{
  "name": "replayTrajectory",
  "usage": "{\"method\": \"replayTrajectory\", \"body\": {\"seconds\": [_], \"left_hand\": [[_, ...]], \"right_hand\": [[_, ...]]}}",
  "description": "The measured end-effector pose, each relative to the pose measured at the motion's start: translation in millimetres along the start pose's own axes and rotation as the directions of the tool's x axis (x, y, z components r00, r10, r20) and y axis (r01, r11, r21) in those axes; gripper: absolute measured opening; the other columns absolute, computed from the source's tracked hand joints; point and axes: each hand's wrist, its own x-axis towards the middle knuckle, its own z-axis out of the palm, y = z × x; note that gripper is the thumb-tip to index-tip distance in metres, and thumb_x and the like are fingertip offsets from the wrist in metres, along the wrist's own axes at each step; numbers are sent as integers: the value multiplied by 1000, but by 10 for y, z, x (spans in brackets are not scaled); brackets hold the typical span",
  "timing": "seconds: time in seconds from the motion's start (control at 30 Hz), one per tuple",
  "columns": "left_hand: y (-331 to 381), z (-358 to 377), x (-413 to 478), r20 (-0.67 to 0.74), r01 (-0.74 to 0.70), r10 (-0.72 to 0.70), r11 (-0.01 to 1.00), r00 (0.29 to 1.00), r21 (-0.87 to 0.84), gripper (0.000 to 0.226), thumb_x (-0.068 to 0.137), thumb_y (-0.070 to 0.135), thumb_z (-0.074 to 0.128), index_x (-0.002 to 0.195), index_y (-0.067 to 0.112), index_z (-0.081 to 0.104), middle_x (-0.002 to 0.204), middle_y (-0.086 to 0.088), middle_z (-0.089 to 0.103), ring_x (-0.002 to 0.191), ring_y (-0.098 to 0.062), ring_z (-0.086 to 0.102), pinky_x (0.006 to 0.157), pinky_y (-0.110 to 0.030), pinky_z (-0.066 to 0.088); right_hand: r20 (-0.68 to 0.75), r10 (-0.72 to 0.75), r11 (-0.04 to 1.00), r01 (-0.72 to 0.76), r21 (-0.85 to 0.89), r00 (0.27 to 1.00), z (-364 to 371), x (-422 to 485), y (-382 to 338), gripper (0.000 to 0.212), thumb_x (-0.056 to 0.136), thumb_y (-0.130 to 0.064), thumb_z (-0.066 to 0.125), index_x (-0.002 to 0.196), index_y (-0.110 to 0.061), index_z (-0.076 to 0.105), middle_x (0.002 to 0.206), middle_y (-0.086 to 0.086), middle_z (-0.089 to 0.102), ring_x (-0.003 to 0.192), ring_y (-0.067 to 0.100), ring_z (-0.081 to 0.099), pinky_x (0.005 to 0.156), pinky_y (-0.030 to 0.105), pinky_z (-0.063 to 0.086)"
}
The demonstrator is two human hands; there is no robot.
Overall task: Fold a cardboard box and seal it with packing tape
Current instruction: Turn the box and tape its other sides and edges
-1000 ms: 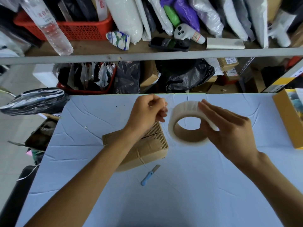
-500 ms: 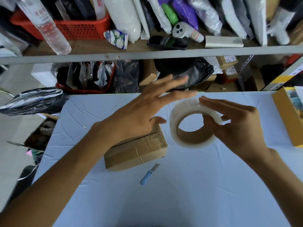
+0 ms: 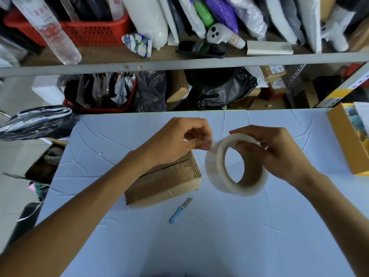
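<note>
In the head view, the step in hand looked to be freeing the tape's loose end so a strip could be drawn out over the box. It would go best if the end were lifted across its whole width, not at one corner, which might split the film into a sliver. The roll should be held steady and allowed to turn, with the pull running straight towards the seam of the box.

The left hand (image 3: pixel 175 142) was curled, its thumb and fingertips pinched together at the upper left rim of the roll of clear packing tape (image 3: pixel 212 168). It seemed to have the free end, though the film was too thin and blurred to be sure.

The right hand (image 3: pixel 279 154) gripped the roll from the right, fingers hooked over the top and the thumb apparently inside the brown card core. It held the roll on edge above the pale blue table (image 3: pixel 229 242).

The small brown corrugated cardboard box (image 3: pixel 165 182) lay on the table beneath the left wrist, just left of the roll, with its flaps down and a seam showing. A blue-handled knife (image 3: pixel 179 210) lay near its front corner.
</note>
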Motion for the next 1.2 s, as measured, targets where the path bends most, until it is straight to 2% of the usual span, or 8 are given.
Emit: {"method": "replayTrajectory", "body": {"seconds": [0.23,0.4,0.57,0.73,0.9,0.97,1.07,1.2], "left_hand": [[-101,-115,-36,-157,-12,29,994,987,108,13,85,7,68,75,14,63,68,5,63,63,-5,60,63,-14,48],[-204,-302,-19,-109,160,-164,986,980,-45,16,90,14,64,75,19,61,73,1,61,68,-12,63,65,-24,52],[-178,-288,80,-292,158,-143,987,946,28,19,89,32,65,81,15,64,73,-2,66,70,-13,66,65,-21,55],[-67,-201,200,-402,93,-34,987,915,129,21,89,24,66,83,4,64,73,-17,65,70,-27,62,67,-35,53],[-85,-248,272,-400,113,-34,978,916,176,17,87,21,68,83,4,67,69,-14,63,62,-22,56,61,-23,49],[-150,-253,269,-394,148,-61,970,917,195,16,87,22,68,83,6,69,68,-8,64,64,-20,58,61,-22,48],[-284,-214,248,-374,191,-103,959,922,207,15,88,24,68,82,9,69,71,-8,67,67,-19,62,62,-27,51],[-438,-143,249,-374,236,-164,959,913,155,18,88,26,66,83,9,68,72,-7,68,69,-14,65,70,-28,56]], "right_hand": [[73,185,968,-169,-185,980,25,30,312,21,91,-12,58,108,-20,68,91,-2,72,83,18,66,70,34,53],[195,485,868,-496,6,852,15,14,441,30,90,-9,56,115,-25,51,70,11,70,57,18,65,41,15,46],[408,357,825,-489,284,840,23,-19,389,27,93,3,46,109,-17,39,82,14,74,67,31,71,51,35,56],[434,194,752,-417,510,880,52,-116,355,15,89,-15,58,96,-16,70,87,24,68,67,31,67,57,36,56],[471,177,545,-485,684,864,95,-263,500,55,79,-42,60,92,12,62,88,38,52,71,34,55,62,34,48],[444,131,693,-402,598,887,123,-319,494,64,70,-45,68,93,13,54,90,30,47,79,27,48,69,30,41],[192,324,882,-369,293,926,197,-345,442,43,52,-52,78,78,-20,66,105,3,48,103,19,42,85,22,34],[-93,222,960,-201,194,971,281,-315,272,28,67,-48,71,72,-21,68,119,-17,53,122,6,34,94,16,27]]}}
